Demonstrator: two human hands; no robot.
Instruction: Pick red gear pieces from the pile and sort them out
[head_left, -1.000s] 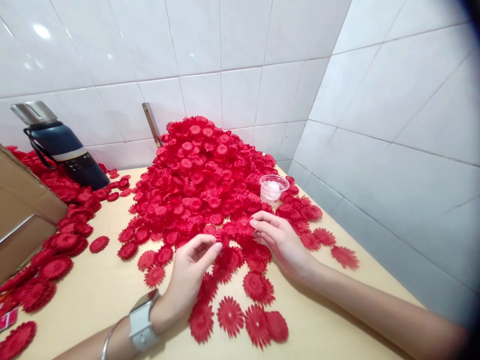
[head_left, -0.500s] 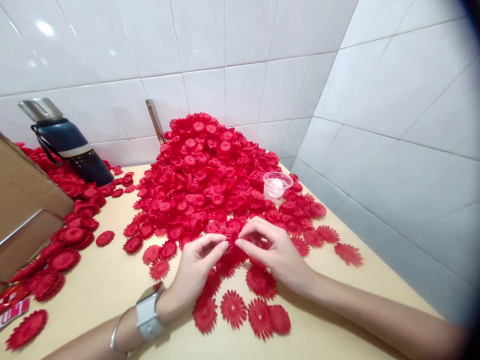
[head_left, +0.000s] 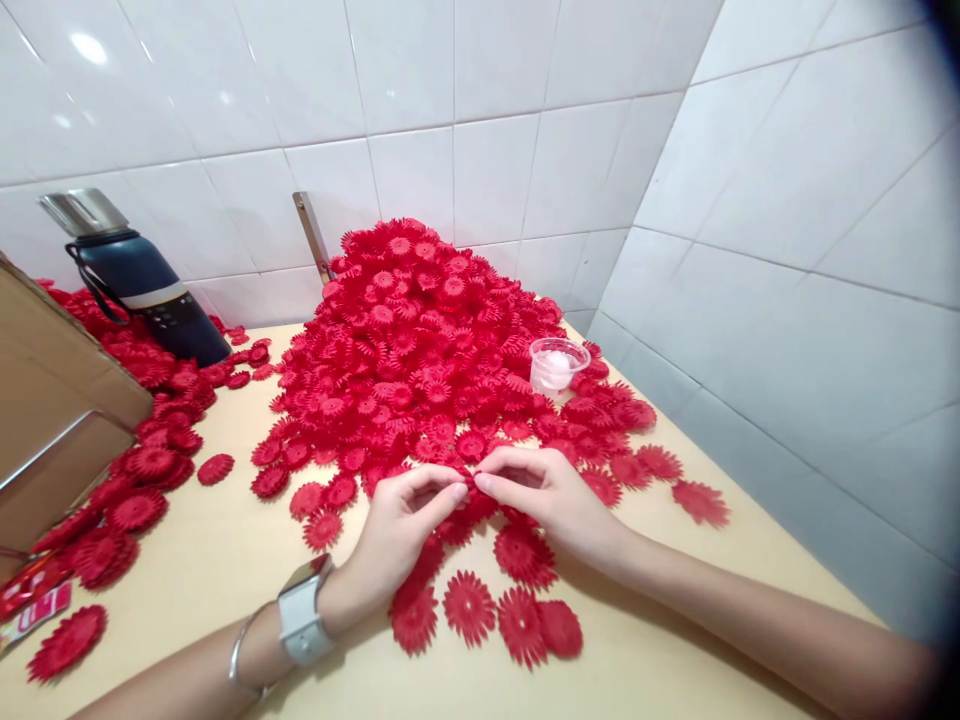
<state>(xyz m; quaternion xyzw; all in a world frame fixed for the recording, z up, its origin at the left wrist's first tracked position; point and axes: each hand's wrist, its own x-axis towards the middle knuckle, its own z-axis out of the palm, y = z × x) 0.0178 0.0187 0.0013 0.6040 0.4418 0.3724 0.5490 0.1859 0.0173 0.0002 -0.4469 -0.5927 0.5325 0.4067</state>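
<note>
My left hand (head_left: 409, 520), with a watch and a bangle on its wrist, pinches the near edge of a red petal piece (head_left: 469, 478). From the other side my right hand (head_left: 551, 495) pinches the same small red piece between thumb and forefinger. Most of that piece is hidden by the fingertips. Just beyond the hands rises a big heap of red flower-shaped petal pieces (head_left: 420, 340). Several loose petal discs, among them a round spiky one (head_left: 469, 607), lie flat on the table below my hands.
A clear plastic cup (head_left: 556, 368) with something white inside stands at the heap's right side. On the left are a dark blue flask (head_left: 161, 290), a cardboard box (head_left: 67, 390) and more red petal pieces (head_left: 139, 508). White tiled walls (head_left: 787, 330) border the table.
My fingertips have drawn slightly closer together around the red piece, which now shows less of its face. The whole view has shifted a little.
</note>
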